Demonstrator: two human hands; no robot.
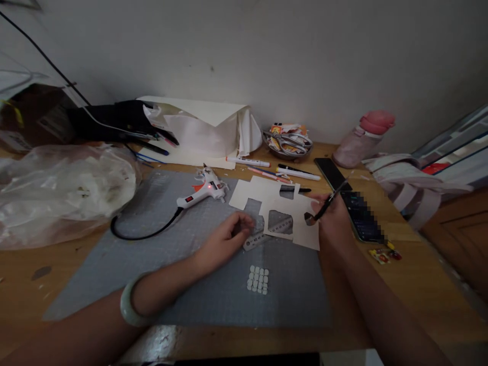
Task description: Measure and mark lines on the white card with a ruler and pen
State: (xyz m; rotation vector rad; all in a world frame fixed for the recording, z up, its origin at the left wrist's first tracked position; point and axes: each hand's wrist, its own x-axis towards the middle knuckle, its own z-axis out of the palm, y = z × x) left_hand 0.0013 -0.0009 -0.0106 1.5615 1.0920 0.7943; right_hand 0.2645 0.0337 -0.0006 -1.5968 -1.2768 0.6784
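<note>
We are seeing the right hand [335, 218] right of the frame's centre, its fingers closing around a slim black pointed tool [327, 204], whose tip is pointing toward the upper right; we are not managing to tell its exact kind. The tool's lower end is lying over the right part of a white card with cut-outs [280, 204], which is spreading just right of centre. Near the middle, the left hand [229, 236] is curling loosely, thumb and fingers partly apart with nothing visible between them, and is sitting just beside a ruler [254, 241] running partly under the card; we cannot tell whether it is touching either. A bangle [127, 305] is circling the left forearm at lower left. Below centre, small white tiles [258, 279] are forming a block on the grey cutting mat [183, 284], and a white glue gun [204, 194] is lying left of the card, its light glowing red. Two phones [332, 174] are resting on the table [415, 284] at right, below a pink bottle [356, 145].
</note>
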